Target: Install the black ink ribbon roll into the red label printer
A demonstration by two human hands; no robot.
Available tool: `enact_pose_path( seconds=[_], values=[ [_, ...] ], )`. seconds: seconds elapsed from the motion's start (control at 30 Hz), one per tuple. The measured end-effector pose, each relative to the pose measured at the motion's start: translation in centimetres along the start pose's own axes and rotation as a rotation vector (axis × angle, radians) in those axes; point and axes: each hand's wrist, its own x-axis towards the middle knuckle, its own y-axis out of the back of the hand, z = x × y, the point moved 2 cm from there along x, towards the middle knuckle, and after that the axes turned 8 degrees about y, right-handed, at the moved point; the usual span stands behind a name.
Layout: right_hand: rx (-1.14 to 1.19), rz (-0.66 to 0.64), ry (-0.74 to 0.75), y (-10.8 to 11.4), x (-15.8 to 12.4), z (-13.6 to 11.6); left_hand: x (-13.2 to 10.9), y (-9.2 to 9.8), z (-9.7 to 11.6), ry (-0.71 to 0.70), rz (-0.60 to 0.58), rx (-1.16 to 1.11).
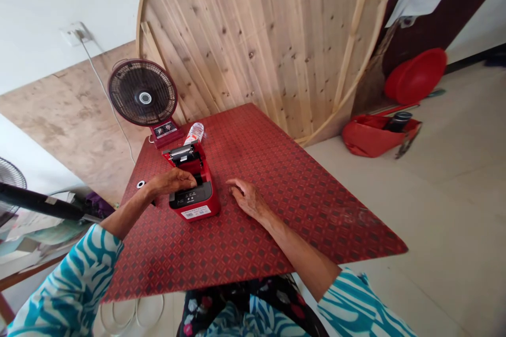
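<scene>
Near the left edge of the red tabletop (253,242), the left hand (169,181) curls over the open label printer (193,205) — fingertips at the opening, though how firmly they grip cannot be told, and a light touch suits such a spot — while the right hand (249,200) lies relaxed and open just beside the printer, a water bottle (194,133) standing beyond it

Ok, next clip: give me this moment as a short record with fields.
Left hand: on a compact red-and-black label printer, lid open
Right hand: resting on a red patterned tabletop board, beside the printer, not touching it
Behind printer: clear plastic water bottle; black round desk fan on a red base
Background: large round pale wooden plank board
Floor: red plastic basin
</scene>
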Motion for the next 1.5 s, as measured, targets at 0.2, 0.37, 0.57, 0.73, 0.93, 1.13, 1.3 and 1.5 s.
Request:
enact_pose_path(
  seconds=[0.2, 0.37, 0.57, 0.73, 0.93, 1.13, 1.3, 1.5],
  values=[
    [0.005, -0.017, 0.005, 0.0, 0.0, -0.1, 0.3, -0.3, -0.4, -0.065, 0.029, 0.082],
    [-0.003, -0.012, 0.005, 0.1, 0.0, 0.0, 0.1, -1.2, -0.3, -0.091, -0.024, -0.093],
    [0.006, -0.009, -0.012, 0.1, -0.2, 0.1, 0.3, -1.2, 0.2, 0.024, -0.067, -0.227],
    [0.019, -0.004, -0.045, 0.0, -0.3, 0.0, 1.0, -1.0, -0.1, 0.078, -0.110, -0.351],
    [0.003, -0.027, -0.034, 0.3, -0.2, -0.1, 1.8, -0.5, -1.7, 0.024, -0.094, -0.407],
    [-0.007, -0.022, -0.039, 0.2, -0.4, 0.3, 1.7, -0.5, -1.5, -0.146, 0.081, -0.128],
    [-0.002, -0.007, -0.043, 0.1, -0.5, 0.4, 1.6, -0.5, -0.4, -0.342, 0.402, 0.131],
    [0.004, -0.009, -0.031, 0.1, -0.5, 0.5, -0.1, -1.4, 0.5, -0.397, 0.293, 0.173]
  ],
)
